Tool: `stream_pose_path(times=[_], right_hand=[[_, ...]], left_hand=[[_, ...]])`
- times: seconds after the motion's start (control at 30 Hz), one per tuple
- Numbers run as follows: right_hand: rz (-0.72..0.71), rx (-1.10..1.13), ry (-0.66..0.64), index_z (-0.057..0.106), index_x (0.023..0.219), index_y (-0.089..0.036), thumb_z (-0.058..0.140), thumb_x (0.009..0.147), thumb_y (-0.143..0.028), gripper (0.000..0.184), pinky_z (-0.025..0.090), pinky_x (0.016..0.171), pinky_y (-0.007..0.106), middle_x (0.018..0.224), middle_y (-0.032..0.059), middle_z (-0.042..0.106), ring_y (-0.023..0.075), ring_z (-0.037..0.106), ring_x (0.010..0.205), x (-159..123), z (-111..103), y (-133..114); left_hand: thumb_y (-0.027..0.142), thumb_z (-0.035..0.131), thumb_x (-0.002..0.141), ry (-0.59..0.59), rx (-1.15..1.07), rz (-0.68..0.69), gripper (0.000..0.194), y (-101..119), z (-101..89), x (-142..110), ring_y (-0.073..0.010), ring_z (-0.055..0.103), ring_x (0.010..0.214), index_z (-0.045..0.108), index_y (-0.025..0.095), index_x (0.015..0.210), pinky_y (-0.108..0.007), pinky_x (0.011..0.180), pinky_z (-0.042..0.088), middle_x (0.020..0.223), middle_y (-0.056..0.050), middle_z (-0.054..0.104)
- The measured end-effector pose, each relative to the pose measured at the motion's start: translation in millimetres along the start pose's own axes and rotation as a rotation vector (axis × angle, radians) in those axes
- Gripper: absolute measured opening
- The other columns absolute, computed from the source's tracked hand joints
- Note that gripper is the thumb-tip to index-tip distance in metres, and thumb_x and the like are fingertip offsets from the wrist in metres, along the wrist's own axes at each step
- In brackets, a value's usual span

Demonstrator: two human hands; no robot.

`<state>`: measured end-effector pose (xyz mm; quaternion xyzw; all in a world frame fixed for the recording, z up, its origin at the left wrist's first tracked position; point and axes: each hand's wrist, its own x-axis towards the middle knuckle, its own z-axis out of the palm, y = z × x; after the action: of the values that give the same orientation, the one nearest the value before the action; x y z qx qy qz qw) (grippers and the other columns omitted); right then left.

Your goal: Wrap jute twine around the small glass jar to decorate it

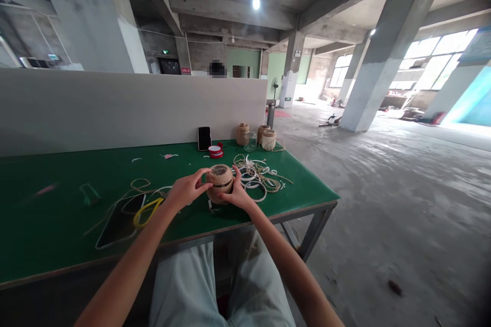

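Note:
A glass jar wrapped in twine [219, 195] stands upright near the table's front edge, with a dark band around its middle. My left hand [188, 187] grips its left side, thumb and fingers bent against the twine. On the right side my right hand [240, 192] is closed around it too, thumb at the front. The jar's round mouth faces up between both hands. Just right of it lies a tangle of twine and white strips [261, 176]. Behind it sit red-and-white tape rolls [215, 151].
On the green table [49, 209], a tablet [119, 225] and yellow-handled scissors [148, 213] lie at left. A phone [204, 139] leans against the white partition [126, 110]. Twine-wrapped jars [269, 140] and a bare glass jar [250, 141] stand at the back right.

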<state>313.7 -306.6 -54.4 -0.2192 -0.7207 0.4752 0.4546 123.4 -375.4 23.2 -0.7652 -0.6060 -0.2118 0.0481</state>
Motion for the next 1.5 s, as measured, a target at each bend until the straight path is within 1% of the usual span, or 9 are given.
stream_pose_path(times=[0.2,0.5,0.67,0.77,0.87,0.93,1.13,1.33,1.5], right_hand=[[-0.051,-0.311,0.091,-0.003,0.145,-0.022,0.085,0.049,-0.043,0.132,0.022,0.111,0.050,0.148,0.0172,0.022,0.0334,0.024,0.138,-3,2,1],[-0.044,-0.160,-0.017,-0.011,0.143,-0.024,0.079,0.060,-0.031,0.123,0.030,0.108,0.049,0.137,0.0144,0.042,0.0291,0.043,0.128,-3,1,-2],[-0.034,-0.026,-0.108,-0.018,0.141,-0.026,0.075,0.065,-0.029,0.121,0.031,0.108,0.048,0.138,0.0126,0.042,0.0248,0.043,0.129,-2,-1,-1],[-0.034,-0.061,-0.072,-0.027,0.139,-0.024,0.079,0.061,-0.036,0.132,0.028,0.110,0.047,0.141,0.0146,0.037,0.0255,0.039,0.132,-4,2,0],[-0.039,-0.216,0.069,-0.020,0.142,-0.020,0.086,0.048,-0.042,0.143,0.021,0.112,0.048,0.145,0.0188,0.025,0.0310,0.029,0.136,-5,6,0],[-0.044,-0.261,0.099,-0.014,0.144,-0.019,0.086,0.046,-0.044,0.143,0.021,0.112,0.048,0.145,0.0197,0.025,0.0326,0.028,0.136,-5,8,-1],[-0.011,-0.167,0.031,-0.011,0.143,-0.023,0.080,0.060,-0.032,0.124,0.034,0.104,0.048,0.127,0.0133,0.049,0.0292,0.050,0.121,-5,3,-3],[-0.008,0.006,-0.077,-0.010,0.142,-0.023,0.072,0.064,-0.022,0.113,0.032,0.107,0.045,0.134,0.0132,0.046,0.0252,0.048,0.124,-6,0,-5],[-0.012,-0.001,-0.082,-0.012,0.142,-0.023,0.074,0.063,-0.030,0.117,0.028,0.109,0.046,0.138,0.0140,0.041,0.0258,0.043,0.128,-7,1,-8]], left_hand=[[0.055,0.039,0.086,0.030,0.037,0.019,0.048,-2,-1.9,-3,-0.0143,0.056,0.059,0.046,0.028,0.125,-0.021,0.054,0.034,0.068,0.003,0.056],[0.058,0.040,0.085,0.010,-0.034,0.017,0.052,-6,-0.3,0,-0.0150,0.056,0.060,0.045,0.027,0.127,-0.022,0.056,0.037,0.069,0.002,0.056],[0.055,0.041,0.086,-0.029,-0.142,0.021,0.052,-8,1.6,1,-0.0144,0.055,0.058,0.044,0.027,0.129,-0.022,0.056,0.040,0.073,0.001,0.059],[0.055,0.043,0.085,-0.026,-0.160,0.011,0.049,-8,1.7,1,-0.0138,0.055,0.058,0.046,0.026,0.125,-0.022,0.057,0.040,0.071,0.002,0.058],[0.053,0.044,0.084,-0.017,-0.152,0.003,0.047,-4,1.5,1,-0.0137,0.054,0.057,0.047,0.025,0.122,-0.023,0.058,0.040,0.069,0.003,0.057],[0.052,0.045,0.085,-0.009,-0.153,0.000,0.045,1,1.4,0,-0.0141,0.054,0.058,0.047,0.024,0.120,-0.023,0.057,0.040,0.068,0.003,0.056],[0.050,0.048,0.083,0.027,-0.186,-0.009,0.042,11,0.9,-2,-0.0150,0.056,0.060,0.047,0.022,0.114,-0.023,0.056,0.039,0.067,0.003,0.055],[0.056,0.048,0.082,-0.025,-0.179,0.010,0.051,2,-1.5,-3,-0.0139,0.055,0.058,0.046,0.025,0.123,-0.022,0.056,0.038,0.068,0.003,0.056],[0.054,0.046,0.084,-0.026,-0.144,0.013,0.049,-4,-2.2,-5,-0.0130,0.054,0.058,0.047,0.027,0.124,-0.022,0.057,0.038,0.070,0.003,0.056]])
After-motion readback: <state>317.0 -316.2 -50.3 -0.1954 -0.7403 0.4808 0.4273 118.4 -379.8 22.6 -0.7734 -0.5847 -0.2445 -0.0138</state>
